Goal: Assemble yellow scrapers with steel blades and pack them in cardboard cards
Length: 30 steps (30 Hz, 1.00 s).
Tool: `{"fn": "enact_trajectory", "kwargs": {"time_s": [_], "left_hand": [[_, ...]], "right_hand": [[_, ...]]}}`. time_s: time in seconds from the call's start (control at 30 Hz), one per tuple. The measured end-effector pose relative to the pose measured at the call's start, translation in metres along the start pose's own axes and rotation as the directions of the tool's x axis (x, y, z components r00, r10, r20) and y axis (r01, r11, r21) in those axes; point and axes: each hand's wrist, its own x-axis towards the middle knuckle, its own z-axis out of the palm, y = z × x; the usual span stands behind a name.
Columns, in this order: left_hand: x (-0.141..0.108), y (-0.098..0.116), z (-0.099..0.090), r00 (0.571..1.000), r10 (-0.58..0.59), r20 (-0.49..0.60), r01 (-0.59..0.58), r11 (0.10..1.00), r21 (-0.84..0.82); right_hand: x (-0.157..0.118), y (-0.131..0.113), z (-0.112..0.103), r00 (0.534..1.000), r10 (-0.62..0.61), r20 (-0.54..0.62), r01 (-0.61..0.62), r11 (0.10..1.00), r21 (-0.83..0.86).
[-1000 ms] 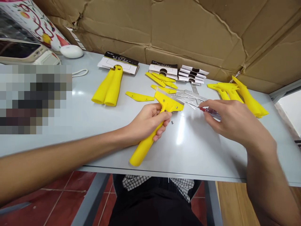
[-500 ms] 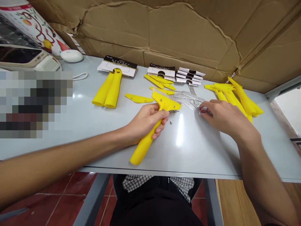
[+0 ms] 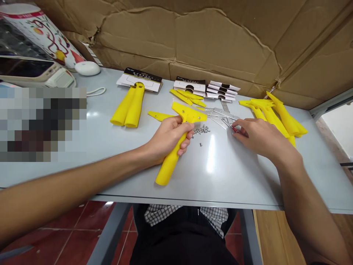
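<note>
My left hand (image 3: 172, 138) is wrapped round the neck of a yellow scraper (image 3: 168, 165), whose wide head points away from me and shows two screws. My right hand (image 3: 255, 134) pinches a small red-handled tool (image 3: 235, 129) with a thin metal shaft, at the edge of the metal blades (image 3: 219, 114). Small silver screws (image 3: 202, 129) lie in a pile just right of my left hand, with one loose screw (image 3: 201, 144) nearer me. A flat yellow piece (image 3: 160, 116) is partly behind my left hand, and several more yellow pieces (image 3: 187, 96) lie beyond the scraper head.
Two yellow handles (image 3: 134, 106) rest at a printed card (image 3: 140, 79) on the left. More cards (image 3: 222, 90) stand along the cardboard wall (image 3: 220, 44). Several yellow handles (image 3: 278, 114) lie behind my right hand. A white mouse (image 3: 87, 68) and a device (image 3: 35, 70) are far left.
My left hand has shifted the scraper slightly left, uncovering more of the screw pile. The red-handled tool in my right hand has moved slightly left.
</note>
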Motion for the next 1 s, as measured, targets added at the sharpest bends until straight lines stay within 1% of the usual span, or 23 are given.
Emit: {"fn": "enact_trajectory", "kwargs": {"time_s": [0.13,0.27,0.37,0.4,0.47,0.5,0.57,0.6,0.67,0.77,0.87,1.0], "left_hand": [[0.0,0.003,0.001,0.999,-0.003,-0.04,0.003,1.0,-0.005],[0.0,0.006,0.0,0.998,0.025,-0.065,-0.027,0.999,-0.034],[0.0,0.007,0.0,0.997,0.017,-0.072,-0.02,0.999,-0.04],[0.0,0.008,0.0,0.997,0.009,-0.075,-0.012,0.999,-0.039],[-0.001,0.009,0.002,0.997,-0.002,-0.083,-0.002,0.999,-0.042],[-0.001,0.009,0.002,0.996,-0.002,-0.087,-0.002,0.999,-0.047],[-0.001,0.01,0.003,0.996,0.002,-0.094,-0.008,0.998,-0.06],[-0.001,0.01,0.004,0.995,0.005,-0.097,-0.011,0.998,-0.067],[0.0,0.009,0.004,0.995,0.011,-0.103,-0.02,0.996,-0.086],[0.002,0.007,0.003,0.993,0.027,-0.113,-0.041,0.992,-0.117],[0.003,0.005,0.001,0.991,0.047,-0.127,-0.064,0.989,-0.136],[0.006,0.003,-0.001,0.991,0.069,-0.112,-0.087,0.984,-0.157]], "right_hand": [[0.001,0.001,0.001,1.0,-0.012,0.006,0.012,1.0,0.01],[-0.002,-0.001,0.001,1.0,-0.024,0.011,0.024,1.0,0.005],[-0.004,-0.004,-0.001,1.0,-0.001,-0.029,0.0,1.0,-0.021],[-0.005,-0.006,-0.001,0.997,0.0,-0.071,-0.002,1.0,-0.027],[-0.004,-0.01,0.001,0.978,-0.036,-0.204,0.033,0.999,-0.019],[-0.003,-0.013,0.004,0.956,-0.072,-0.284,0.073,0.997,-0.007],[0.001,-0.022,0.012,0.892,-0.164,-0.421,0.193,0.981,0.029],[0.002,-0.027,0.017,0.868,-0.206,-0.451,0.254,0.966,0.047],[0.005,-0.041,0.026,0.862,-0.292,-0.414,0.346,0.936,0.059],[0.008,-0.059,0.037,0.866,-0.38,-0.325,0.406,0.914,0.015],[0.009,-0.067,0.039,0.876,-0.392,-0.282,0.404,0.915,-0.016],[0.01,-0.066,0.036,0.9,-0.364,-0.238,0.375,0.927,0.002]]}}
